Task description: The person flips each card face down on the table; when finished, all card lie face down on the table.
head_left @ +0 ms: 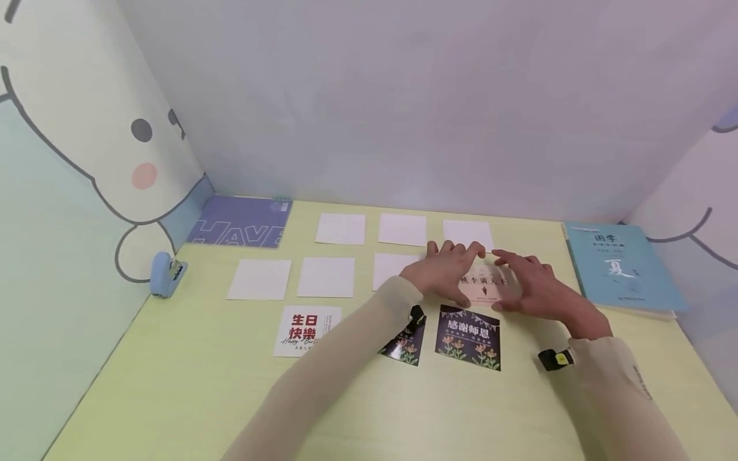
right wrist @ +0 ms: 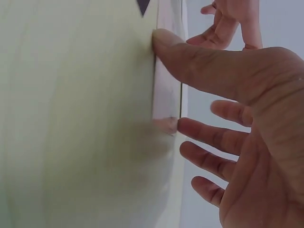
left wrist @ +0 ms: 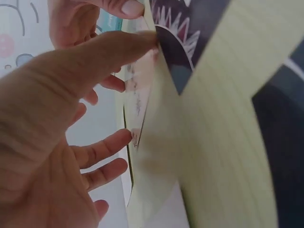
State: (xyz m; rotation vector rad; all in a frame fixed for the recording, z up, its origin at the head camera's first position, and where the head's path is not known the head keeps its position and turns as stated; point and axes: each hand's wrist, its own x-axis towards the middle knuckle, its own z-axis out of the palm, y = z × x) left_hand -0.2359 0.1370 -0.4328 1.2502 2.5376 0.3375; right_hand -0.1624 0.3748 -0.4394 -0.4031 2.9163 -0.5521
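A pale pink card (head_left: 485,282) with dark printed characters lies at the right end of the middle row in the head view. My left hand (head_left: 441,272) holds it by the left side, with the thumb at the near edge and fingers at the far edge. At the other side, my right hand (head_left: 536,289) grips it the same way, thumb (right wrist: 166,40) near and index finger beyond. Just in front is a dark flowered card (head_left: 468,337). Another dark card (head_left: 408,349) sits partly under the left forearm. Whether the pink card touches the table, I cannot tell.
Several blank white cards, such as the back right one (head_left: 469,232), form two rows. A birthday card (head_left: 300,330) lies front left, partly covered by my sleeve. A purple notebook (head_left: 242,221) and blue stapler (head_left: 166,275) stand left; a teal book (head_left: 625,269) is right.
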